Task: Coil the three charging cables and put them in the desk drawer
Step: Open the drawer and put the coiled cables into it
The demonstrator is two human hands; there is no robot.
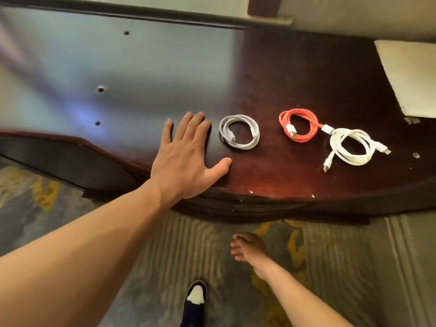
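The left hand [186, 152] lies flat, fingers spread, on the desk [271, 90], the coiled grey cable [239, 132] just beside its fingertips; right hand [250, 249] hangs relaxed, holding nothing.

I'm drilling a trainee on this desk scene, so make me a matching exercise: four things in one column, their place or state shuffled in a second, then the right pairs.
Things
1. grey cable
2. orange cable
3. white cable
4. left hand

Places or states
A. farthest right on the desk, both plug ends sticking out of the coil
B. flat on the desktop, fingers straight
C. coiled right beside the left hand's fingers
D. coiled in the middle of the three cables

Pairs: 1-C, 2-D, 3-A, 4-B
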